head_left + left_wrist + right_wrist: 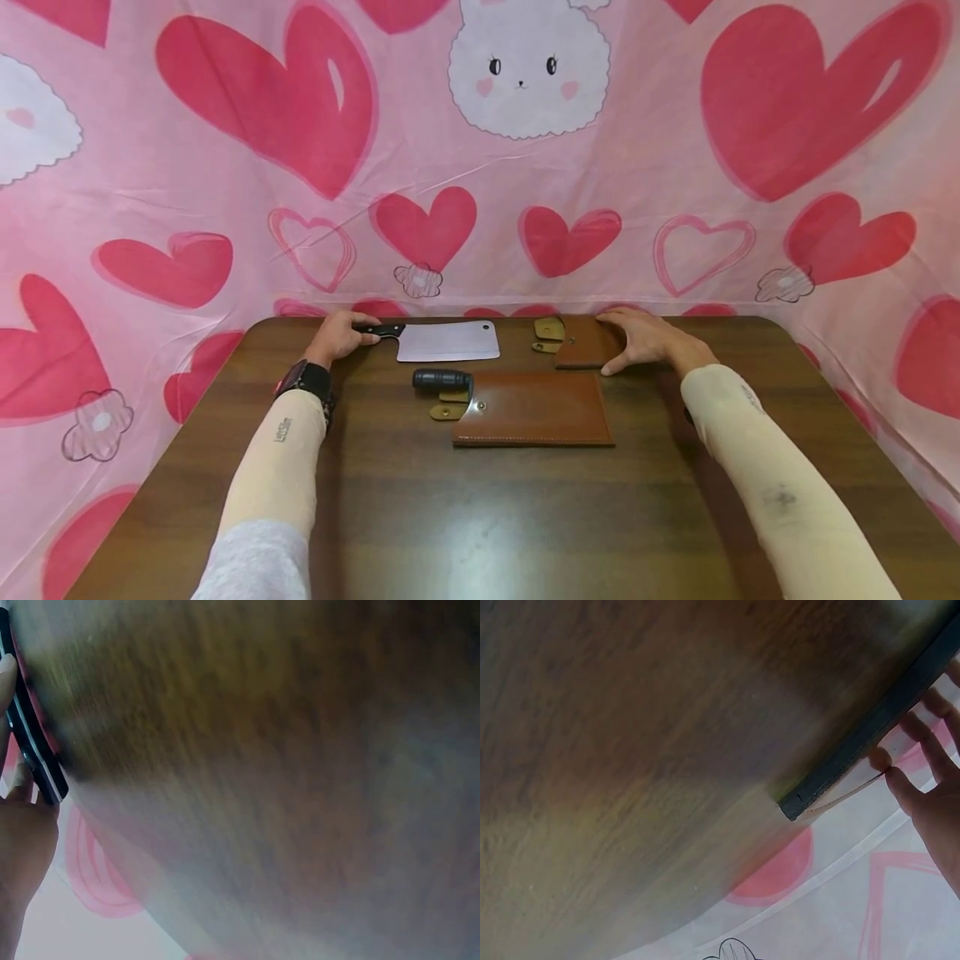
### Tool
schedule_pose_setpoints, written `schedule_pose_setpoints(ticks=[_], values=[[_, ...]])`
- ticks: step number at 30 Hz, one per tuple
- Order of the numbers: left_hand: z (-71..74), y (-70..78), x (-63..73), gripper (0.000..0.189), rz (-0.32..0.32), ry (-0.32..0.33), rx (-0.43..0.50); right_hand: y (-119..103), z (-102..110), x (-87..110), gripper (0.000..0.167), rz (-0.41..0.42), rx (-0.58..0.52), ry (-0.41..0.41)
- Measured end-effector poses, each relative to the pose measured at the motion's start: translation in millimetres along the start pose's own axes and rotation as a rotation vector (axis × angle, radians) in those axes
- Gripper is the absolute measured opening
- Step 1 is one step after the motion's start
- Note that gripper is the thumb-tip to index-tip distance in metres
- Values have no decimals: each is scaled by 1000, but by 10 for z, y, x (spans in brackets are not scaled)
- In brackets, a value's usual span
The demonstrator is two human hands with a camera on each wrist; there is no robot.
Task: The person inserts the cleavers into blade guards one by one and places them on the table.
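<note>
Near the far edge (pixel 517 320), tabletop (pixel 517 346) separates cleaver (pixel 447 342) and smaller sheath (pixel 585 343).

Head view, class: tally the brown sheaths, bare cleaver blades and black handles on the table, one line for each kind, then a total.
Brown: 2 (larger sheath, smaller sheath)
Bare: 1 (cleaver blade)
Black: 2 (cleaver handle, second handle at the larger sheath)
Total: 5
</note>
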State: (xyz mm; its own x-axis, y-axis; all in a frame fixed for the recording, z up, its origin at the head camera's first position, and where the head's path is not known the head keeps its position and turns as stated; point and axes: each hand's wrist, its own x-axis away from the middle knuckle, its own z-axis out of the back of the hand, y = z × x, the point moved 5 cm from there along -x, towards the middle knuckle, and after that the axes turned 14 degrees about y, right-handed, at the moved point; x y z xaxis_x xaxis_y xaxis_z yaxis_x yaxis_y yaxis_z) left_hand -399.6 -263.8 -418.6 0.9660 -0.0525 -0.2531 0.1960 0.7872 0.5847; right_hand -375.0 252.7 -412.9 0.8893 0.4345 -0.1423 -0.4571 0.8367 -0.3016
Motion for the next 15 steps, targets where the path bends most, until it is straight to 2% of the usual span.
schedule_pose_setpoints(ticks=[8,15], values=[[8,-7,23,31,0,7,2,24,-24,5,111,-43,-34,-30],[29,-2,32,32,-5,15,15,47,-7,-2,108,-40,-49,1]])
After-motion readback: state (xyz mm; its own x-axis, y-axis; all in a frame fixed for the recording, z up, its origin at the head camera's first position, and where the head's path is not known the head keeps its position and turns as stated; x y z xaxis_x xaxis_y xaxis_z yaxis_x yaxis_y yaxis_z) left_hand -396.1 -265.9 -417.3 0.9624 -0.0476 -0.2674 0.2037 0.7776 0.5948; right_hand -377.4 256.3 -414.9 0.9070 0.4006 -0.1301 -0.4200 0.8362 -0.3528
